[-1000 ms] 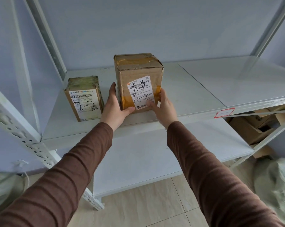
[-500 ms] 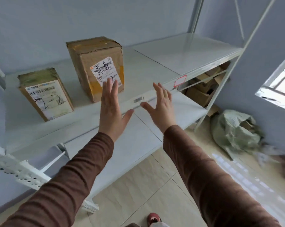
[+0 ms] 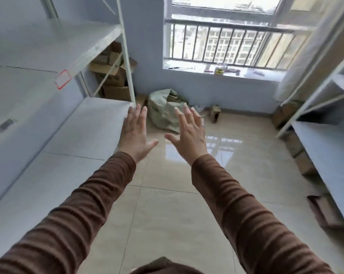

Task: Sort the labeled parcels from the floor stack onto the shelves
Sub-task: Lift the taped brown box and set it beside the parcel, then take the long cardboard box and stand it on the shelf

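Head view: both arms in brown sleeves are stretched forward over the tiled floor (image 3: 167, 214). The left hand (image 3: 134, 133) is spread flat with straight fingers and nothing is held; it is seen just beside the near corner of the white shelf unit (image 3: 84, 123). The right hand (image 3: 189, 131) is likewise spread wide and empty, to the right of that unit, apart from the left hand. A green sack (image 3: 163, 109) with parcels showing at its mouth is slumped on the floor just beyond the shelf unit's end post. Cardboard boxes (image 3: 112, 76) are stacked under the unit's far end. A barred window (image 3: 226, 46) is set in the wall beyond the unit.
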A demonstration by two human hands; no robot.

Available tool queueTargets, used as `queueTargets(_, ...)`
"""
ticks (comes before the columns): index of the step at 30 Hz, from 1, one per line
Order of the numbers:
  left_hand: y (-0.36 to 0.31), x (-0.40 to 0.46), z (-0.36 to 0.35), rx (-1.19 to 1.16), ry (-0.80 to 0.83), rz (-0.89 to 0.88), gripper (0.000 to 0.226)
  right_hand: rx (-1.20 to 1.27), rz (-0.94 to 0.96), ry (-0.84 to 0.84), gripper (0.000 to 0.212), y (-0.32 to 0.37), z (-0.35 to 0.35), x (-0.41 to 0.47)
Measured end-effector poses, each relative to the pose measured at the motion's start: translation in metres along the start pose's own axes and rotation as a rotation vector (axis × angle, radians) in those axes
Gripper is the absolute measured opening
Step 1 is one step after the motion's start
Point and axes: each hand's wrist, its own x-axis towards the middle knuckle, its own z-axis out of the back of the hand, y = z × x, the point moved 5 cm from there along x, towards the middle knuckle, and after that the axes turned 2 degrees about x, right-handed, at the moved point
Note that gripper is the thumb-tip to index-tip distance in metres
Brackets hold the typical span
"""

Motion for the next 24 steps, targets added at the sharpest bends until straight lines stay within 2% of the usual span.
queueTargets(6,-0.186,-0.005,-0.071,-0.103,0.132,-0.267,0.112,-0.064,-0.296,-0.072,0.084,-0.143,0.099,-0.099)
queueTargets(15,-0.464,-0.091,-0.163,-0.169,0.303,-0.580,0.112,-0.200,-0.628,-0.131,0.086,-0.329,0.240,-0.284)
queueTargets(24,-0.661,-0.162,-0.220,-0.231,0.444,-0.911,0.110,-0.240,-0.953,-0.232,0.083,-0.440,0.333,-0.429)
